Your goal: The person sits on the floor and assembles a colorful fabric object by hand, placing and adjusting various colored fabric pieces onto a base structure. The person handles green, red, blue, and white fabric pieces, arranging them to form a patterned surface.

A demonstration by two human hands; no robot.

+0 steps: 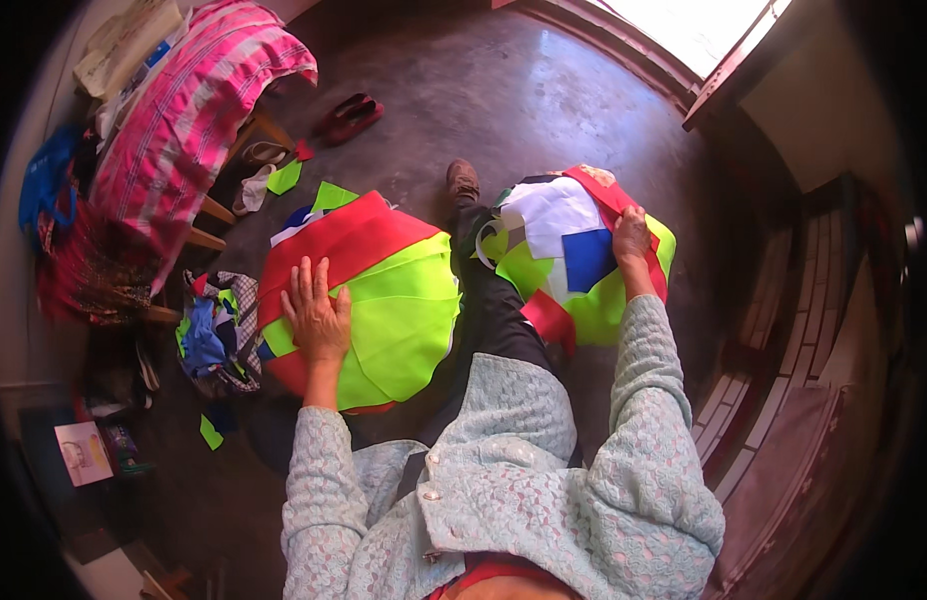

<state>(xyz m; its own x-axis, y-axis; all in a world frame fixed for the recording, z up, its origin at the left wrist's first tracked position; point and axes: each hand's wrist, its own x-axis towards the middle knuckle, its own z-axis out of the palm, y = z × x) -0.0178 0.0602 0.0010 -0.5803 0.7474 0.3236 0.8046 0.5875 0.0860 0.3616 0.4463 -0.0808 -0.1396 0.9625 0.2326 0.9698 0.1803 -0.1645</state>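
My left hand [319, 312] lies flat with its fingers spread on a round pile of fabric pieces. A red fabric strip [349, 235] and overlapping neon yellow fabric pieces [399, 325] cover the top of that pile. To the right, my right hand [632, 236] has its fingers curled over the edge of a red fabric piece [602, 190] on a second rounded pile. White fabric [552, 215], a blue fabric piece [588, 260] and more neon yellow cloth lie on this pile. A red scrap [551, 318] hangs at its near side. What holds up either pile is hidden.
A pink checked cloth [199, 110] drapes over wooden furniture at the left. Below it stands a bag of scraps [219, 330]. Dark red shoes [352, 118] and neon green scraps [284, 178] lie on the floor. A slatted bench-like piece [774, 340] runs along the right.
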